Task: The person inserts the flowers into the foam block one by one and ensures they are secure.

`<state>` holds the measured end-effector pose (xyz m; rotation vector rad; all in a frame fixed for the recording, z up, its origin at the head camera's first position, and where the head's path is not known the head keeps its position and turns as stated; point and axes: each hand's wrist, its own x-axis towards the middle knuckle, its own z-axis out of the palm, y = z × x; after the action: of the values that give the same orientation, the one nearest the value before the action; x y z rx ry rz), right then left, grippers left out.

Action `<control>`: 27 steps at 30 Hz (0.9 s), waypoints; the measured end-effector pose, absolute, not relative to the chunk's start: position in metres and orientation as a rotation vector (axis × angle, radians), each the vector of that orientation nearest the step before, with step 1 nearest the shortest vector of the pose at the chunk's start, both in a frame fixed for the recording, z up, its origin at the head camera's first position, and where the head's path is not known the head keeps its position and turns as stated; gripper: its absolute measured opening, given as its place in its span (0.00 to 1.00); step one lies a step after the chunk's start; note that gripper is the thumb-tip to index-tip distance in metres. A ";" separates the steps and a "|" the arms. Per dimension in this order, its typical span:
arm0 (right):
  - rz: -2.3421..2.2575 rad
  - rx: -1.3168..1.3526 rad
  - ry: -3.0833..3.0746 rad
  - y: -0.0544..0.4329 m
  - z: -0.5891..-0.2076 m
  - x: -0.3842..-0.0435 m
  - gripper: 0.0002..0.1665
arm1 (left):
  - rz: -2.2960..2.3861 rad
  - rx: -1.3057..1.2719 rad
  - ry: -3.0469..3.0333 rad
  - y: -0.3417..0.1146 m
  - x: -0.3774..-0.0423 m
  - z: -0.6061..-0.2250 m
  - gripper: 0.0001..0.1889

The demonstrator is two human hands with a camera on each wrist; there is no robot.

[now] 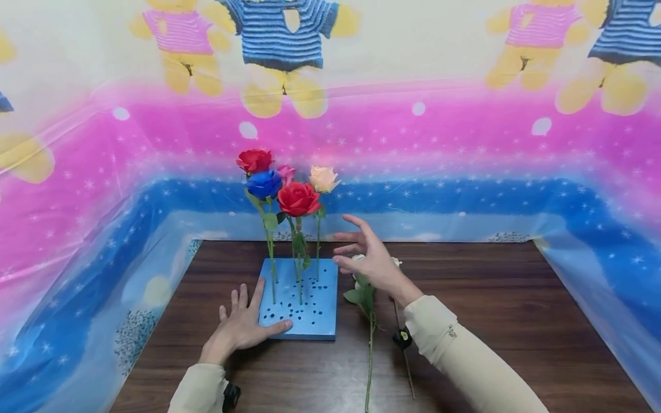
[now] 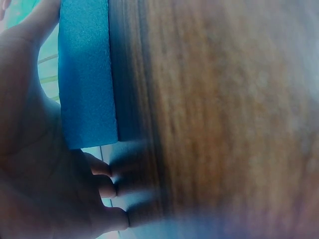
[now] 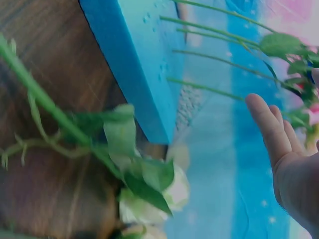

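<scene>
A light blue foam board (image 1: 322, 327) pierced with many small holes lies flat on the table. Artificial roses stand upright in it: a front red rose (image 1: 298, 199), a back red rose (image 1: 254, 161), a blue rose (image 1: 264, 184), a pink rose (image 1: 286, 173) and a peach rose (image 1: 323, 179). My left hand (image 1: 240, 326) rests against the board's left side, fingers spread, its thumb over the front part. Right of the peach rose's stem, my right hand (image 1: 379, 265) hovers with fingers extended, holding nothing. Beneath it lies a white rose (image 3: 177, 191), partly hidden in the head view.
On the brown wooden table (image 1: 480, 321), a second stem (image 1: 409, 367) lies beside the white rose, partly behind the right sleeve. A printed cloth (image 1: 387, 132) with bears hangs around the back and sides.
</scene>
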<state>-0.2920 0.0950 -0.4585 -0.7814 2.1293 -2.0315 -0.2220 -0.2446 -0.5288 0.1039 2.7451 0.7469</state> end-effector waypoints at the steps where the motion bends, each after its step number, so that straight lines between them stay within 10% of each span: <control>1: -2.036 -0.771 2.135 0.101 -0.457 -0.292 0.54 | 0.748 0.106 2.745 -0.244 -0.222 -0.529 0.72; 27: -2.155 -0.467 2.162 0.218 -0.466 -0.277 0.53 | 0.747 0.115 2.728 -0.244 -0.225 -0.527 0.72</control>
<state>-0.2774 0.2176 -0.4657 -0.4671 2.1615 -2.1552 -0.2246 -0.2437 -0.5275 0.1146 2.7283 0.7474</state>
